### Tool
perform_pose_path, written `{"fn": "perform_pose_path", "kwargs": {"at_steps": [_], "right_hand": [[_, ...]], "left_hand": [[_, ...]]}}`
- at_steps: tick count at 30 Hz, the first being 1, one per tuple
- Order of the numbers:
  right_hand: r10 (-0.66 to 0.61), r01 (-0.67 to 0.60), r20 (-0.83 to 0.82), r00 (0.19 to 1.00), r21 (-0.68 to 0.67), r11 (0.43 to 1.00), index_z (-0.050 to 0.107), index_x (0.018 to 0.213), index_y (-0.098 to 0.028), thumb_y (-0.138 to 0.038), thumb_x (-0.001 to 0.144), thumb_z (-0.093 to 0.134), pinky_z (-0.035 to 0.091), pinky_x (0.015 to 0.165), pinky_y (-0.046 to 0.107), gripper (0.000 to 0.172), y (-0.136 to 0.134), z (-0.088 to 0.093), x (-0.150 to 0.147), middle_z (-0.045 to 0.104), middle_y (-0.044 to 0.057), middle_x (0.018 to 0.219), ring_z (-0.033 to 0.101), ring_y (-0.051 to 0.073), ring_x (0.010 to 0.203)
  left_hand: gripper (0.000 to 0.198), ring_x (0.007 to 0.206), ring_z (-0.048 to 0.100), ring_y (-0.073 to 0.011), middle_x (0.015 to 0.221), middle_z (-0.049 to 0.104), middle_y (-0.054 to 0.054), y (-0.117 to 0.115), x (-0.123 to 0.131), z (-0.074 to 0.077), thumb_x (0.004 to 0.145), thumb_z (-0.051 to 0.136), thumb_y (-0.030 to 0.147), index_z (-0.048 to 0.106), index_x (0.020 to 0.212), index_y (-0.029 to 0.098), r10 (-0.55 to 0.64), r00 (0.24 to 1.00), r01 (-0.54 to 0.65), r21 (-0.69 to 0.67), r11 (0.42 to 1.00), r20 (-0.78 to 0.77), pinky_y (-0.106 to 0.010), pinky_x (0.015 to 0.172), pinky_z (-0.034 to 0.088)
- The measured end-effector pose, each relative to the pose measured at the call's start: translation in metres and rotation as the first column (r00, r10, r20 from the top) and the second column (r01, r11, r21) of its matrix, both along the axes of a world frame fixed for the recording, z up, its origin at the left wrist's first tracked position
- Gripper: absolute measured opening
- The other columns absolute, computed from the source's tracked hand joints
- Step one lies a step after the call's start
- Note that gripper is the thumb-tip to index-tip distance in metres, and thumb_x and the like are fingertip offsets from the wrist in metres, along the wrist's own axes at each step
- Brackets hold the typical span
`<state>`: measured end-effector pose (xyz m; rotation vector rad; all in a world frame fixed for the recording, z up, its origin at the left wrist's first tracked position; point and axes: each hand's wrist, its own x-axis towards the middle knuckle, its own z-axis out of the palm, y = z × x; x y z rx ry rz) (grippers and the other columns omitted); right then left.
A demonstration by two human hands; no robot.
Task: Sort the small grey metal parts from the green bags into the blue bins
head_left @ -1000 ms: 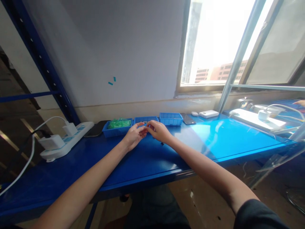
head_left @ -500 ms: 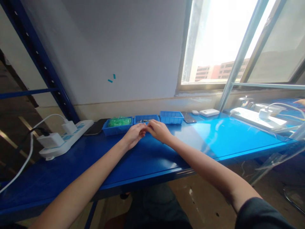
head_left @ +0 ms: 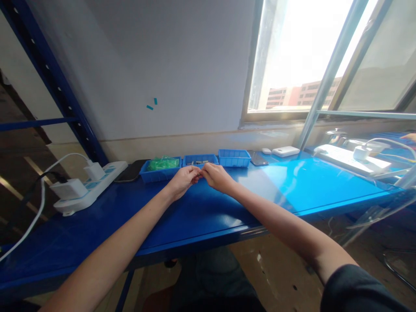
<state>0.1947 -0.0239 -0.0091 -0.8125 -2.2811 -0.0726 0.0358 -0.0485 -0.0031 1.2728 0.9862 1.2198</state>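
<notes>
My left hand (head_left: 182, 180) and my right hand (head_left: 216, 177) meet fingertip to fingertip just above the blue table (head_left: 201, 212), in front of the middle blue tray (head_left: 199, 160). Both hands have their fingers pinched together on something too small to make out. The middle tray holds a few small metal pieces. To its left stands a blue tray (head_left: 160, 169) filled with green plastic bits. A third blue tray (head_left: 234, 157) to the right looks empty.
A white power strip (head_left: 89, 189) with two chargers and cables lies at the left. A dark phone (head_left: 130, 172) rests beside the left tray, another phone (head_left: 258, 159) and a white power bank (head_left: 285, 151) at the right. A clear partition (head_left: 341, 143) stands at the right.
My hands have stayed together in front of the middle tray, with only small finger movements. The view has shifted slightly upward.
</notes>
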Motion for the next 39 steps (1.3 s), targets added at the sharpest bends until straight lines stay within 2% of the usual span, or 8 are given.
{"fn": "perform_pose_path", "kwargs": {"at_steps": [4, 6, 11, 17, 21, 26, 35, 39], "right_hand": [[0.018, -0.020, -0.023, 1.000, -0.058, 0.998, 0.055, 0.094, -0.017, -0.023, 0.093, 0.049, 0.040, 0.069, 0.023, 0.009, -0.004, 0.001, -0.001, 0.063, 0.004, 0.086, 0.058, 0.014, 0.077], [0.009, -0.013, -0.057, 0.998, -0.075, 0.997, 0.055, 0.102, -0.018, -0.028, 0.090, 0.056, 0.040, 0.069, 0.024, 0.015, -0.005, -0.001, -0.002, 0.062, 0.003, 0.089, 0.058, 0.014, 0.077], [-0.016, 0.005, -0.154, 0.988, -0.071, 0.997, 0.058, 0.099, -0.021, -0.026, 0.090, 0.055, 0.042, 0.074, 0.022, 0.011, -0.004, -0.009, -0.007, 0.060, 0.002, 0.095, 0.057, 0.012, 0.080], [-0.042, 0.042, -0.141, 0.989, -0.003, 0.999, 0.059, 0.098, -0.019, -0.026, 0.093, 0.051, 0.044, 0.077, 0.024, 0.012, -0.003, -0.009, -0.011, 0.060, 0.004, 0.094, 0.056, 0.014, 0.084], [-0.174, 0.174, -0.012, 0.985, 0.096, 0.980, 0.061, 0.095, -0.018, -0.024, 0.094, 0.047, 0.045, 0.079, 0.028, 0.015, -0.002, -0.010, -0.011, 0.062, 0.009, 0.096, 0.055, 0.020, 0.093], [-0.202, 0.189, 0.126, 0.971, 0.107, 0.976, 0.061, 0.092, -0.015, -0.026, 0.095, 0.045, 0.045, 0.077, 0.030, 0.020, -0.002, -0.011, -0.012, 0.064, 0.011, 0.092, 0.057, 0.021, 0.090], [-0.121, 0.120, -0.025, 0.992, -0.044, 0.992, 0.064, 0.092, -0.018, -0.028, 0.085, 0.059, 0.043, 0.074, 0.027, 0.013, -0.005, -0.004, -0.004, 0.068, 0.005, 0.089, 0.062, 0.018, 0.084], [-0.131, 0.123, -0.053, 0.990, -0.123, 0.985, 0.063, 0.092, -0.018, -0.035, 0.078, 0.069, 0.041, 0.066, 0.026, 0.023, -0.007, -0.001, -0.006, 0.068, 0.004, 0.084, 0.062, 0.017, 0.075]], "left_hand": [[0.023, 0.057, 0.053, -0.0088, 0.066, 0.062, 0.000, 0.002, 0.000, -0.003, 0.075, 0.073, 0.028, 0.058, 0.084, 0.014, 0.074, 0.997, -0.073, -0.016, 0.997, 0.017, -0.021, 0.057, 0.039], [0.020, 0.060, 0.057, -0.0103, 0.068, 0.063, -0.001, 0.002, 0.001, -0.003, 0.079, 0.069, 0.024, 0.055, 0.089, 0.015, 0.116, 0.992, -0.115, -0.013, 0.993, 0.053, -0.021, 0.060, 0.041], [0.010, 0.066, 0.061, -0.0121, 0.070, 0.064, -0.001, -0.001, 0.007, 0.001, 0.087, 0.056, 0.014, 0.052, 0.096, 0.015, 0.175, 0.980, -0.176, 0.000, 0.984, 0.098, -0.023, 0.066, 0.046], [0.005, 0.064, 0.059, -0.0105, 0.073, 0.064, -0.001, -0.005, 0.010, 0.003, 0.091, 0.051, 0.019, 0.054, 0.094, 0.016, 0.160, 0.979, -0.157, -0.036, 0.987, 0.128, -0.022, 0.065, 0.045], [0.024, 0.067, 0.060, -0.0136, 0.072, 0.065, -0.002, 0.001, 0.004, -0.004, 0.085, 0.061, 0.038, 0.060, 0.088, 0.014, 0.125, 0.989, -0.123, 0.027, 0.992, -0.081, -0.024, 0.066, 0.043], [0.041, 0.064, 0.056, -0.0168, 0.066, 0.066, -0.005, 0.009, -0.009, -0.012, 0.073, 0.067, 0.054, 0.062, 0.067, 0.014, 0.221, 0.895, -0.129, 0.248, 0.960, -0.388, -0.026, 0.062, 0.040], [0.046, 0.059, 0.051, -0.0147, 0.059, 0.059, -0.001, 0.007, -0.008, -0.011, 0.069, 0.068, 0.059, 0.059, 0.061, 0.015, 0.199, 0.913, -0.106, 0.264, 0.959, -0.357, -0.025, 0.059, 0.039], [0.051, 0.054, 0.047, -0.0125, 0.057, 0.057, 0.000, 0.009, -0.009, -0.014, 0.069, 0.065, 0.065, 0.059, 0.062, 0.015, 0.184, 0.909, -0.084, 0.269, 0.959, -0.373, -0.024, 0.054, 0.035]]}}
